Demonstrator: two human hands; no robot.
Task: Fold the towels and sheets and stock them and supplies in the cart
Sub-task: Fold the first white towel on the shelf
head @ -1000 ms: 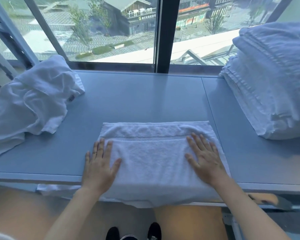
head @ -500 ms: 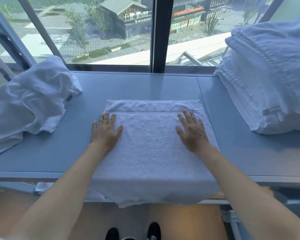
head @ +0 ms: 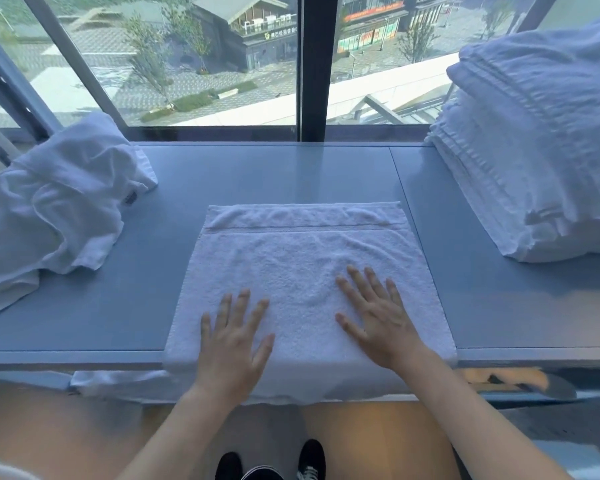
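A white towel (head: 302,258) lies flat on the grey-blue table (head: 257,174), with its near part hanging over the front edge. My left hand (head: 232,344) rests palm down on the towel near the table's front edge, fingers straight and spread. My right hand (head: 378,317) presses flat on the towel a little farther in and to the right, fingers straight too. Neither hand grips the cloth.
A crumpled heap of white linen (head: 52,209) sits at the table's left end. A tall stack of folded white towels (head: 541,143) fills the right end. A large window (head: 205,57) runs behind the table. My black shoes (head: 271,462) show on the floor below.
Both hands have slid back along the towel toward the front edge after reaching its far part. They stay flat on it, and the towel has not shifted.
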